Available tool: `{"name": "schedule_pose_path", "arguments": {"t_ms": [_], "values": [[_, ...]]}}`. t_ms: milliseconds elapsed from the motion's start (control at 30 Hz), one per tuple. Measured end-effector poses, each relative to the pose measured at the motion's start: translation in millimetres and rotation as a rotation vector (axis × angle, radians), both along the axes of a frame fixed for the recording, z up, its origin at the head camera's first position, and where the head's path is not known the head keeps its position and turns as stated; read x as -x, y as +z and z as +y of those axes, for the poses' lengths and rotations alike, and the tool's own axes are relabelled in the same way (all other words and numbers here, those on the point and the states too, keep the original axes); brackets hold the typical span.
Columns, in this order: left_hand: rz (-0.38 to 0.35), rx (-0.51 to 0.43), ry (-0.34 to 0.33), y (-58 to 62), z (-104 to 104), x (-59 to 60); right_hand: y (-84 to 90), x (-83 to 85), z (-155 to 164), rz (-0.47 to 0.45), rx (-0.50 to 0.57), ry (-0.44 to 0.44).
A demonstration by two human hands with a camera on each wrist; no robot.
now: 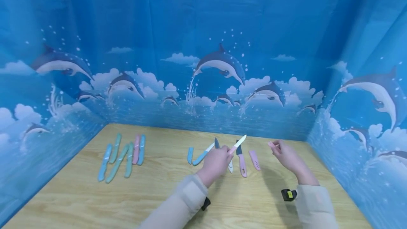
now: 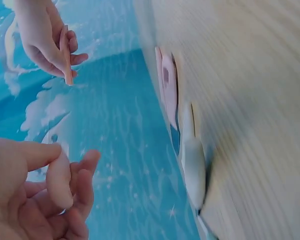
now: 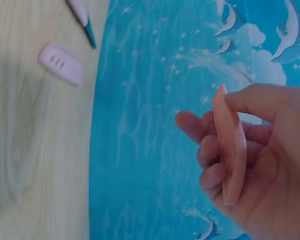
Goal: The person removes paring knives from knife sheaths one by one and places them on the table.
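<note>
With the left hand (image 1: pixel 216 162) gripping a bare-bladed knife (image 1: pixel 237 145) and the right hand (image 1: pixel 286 156) pinching its pink cover (image 1: pixel 271 144) above the table (image 1: pixel 79 200), a misaligned push could likely nick fingers.

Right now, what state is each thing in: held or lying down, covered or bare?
Left hand: fingers grip a pink-handled knife.
Pink-handled knife: held up off the table, white blade bare.
Right hand: fingers hold a pink sheath.
Pink sheath: held, empty.
Second pink sheath: lying on the table.
Dark-bladed knife: lying, uncovered.
Row of sheathed knives: lying, covered.
</note>
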State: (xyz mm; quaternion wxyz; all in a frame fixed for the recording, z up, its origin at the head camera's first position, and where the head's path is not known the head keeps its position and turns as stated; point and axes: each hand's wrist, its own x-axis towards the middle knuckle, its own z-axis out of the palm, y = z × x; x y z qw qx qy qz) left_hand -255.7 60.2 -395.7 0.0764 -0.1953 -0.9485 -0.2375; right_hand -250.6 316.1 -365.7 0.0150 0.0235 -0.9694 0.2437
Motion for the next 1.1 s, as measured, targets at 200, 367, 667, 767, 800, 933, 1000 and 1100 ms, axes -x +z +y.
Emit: {"name": "schedule_pose_path", "arguments": {"t_ms": [200,367,667,767,800,933,1000,1100], "values": [[-0.04,0.017,-0.015,-11.5,34.2,2.5,-11.9,-0.8,16.8,-0.027,0.003,-0.028],[-0.167,-0.046,-0.035,-15.9,61.9,6.2,-20.2,4.9,30.5,0.015,-0.021,-0.029],[-0.203,-0.074,0.068,-26.2,112.8,19.6,-22.2,22.3,61.6,-0.115,0.003,-0.045],[-0.229,-0.091,0.102,-33.2,128.6,21.5,-28.5,27.0,68.9,-0.183,-0.027,-0.062],[-0.23,-0.086,0.108,-35.4,134.1,21.8,-31.9,29.2,70.9,-0.196,-0.028,-0.063],[-0.214,-0.02,0.167,-35.9,156.2,19.2,-45.4,38.5,73.1,-0.211,-0.038,-0.059],[-0.186,0.042,0.18,-34.8,164.0,18.7,-50.0,45.0,72.3,-0.218,-0.029,-0.064],[-0.125,0.17,0.166,-35.2,168.9,20.3,-57.3,55.8,71.1,-0.24,-0.005,-0.079]]}}
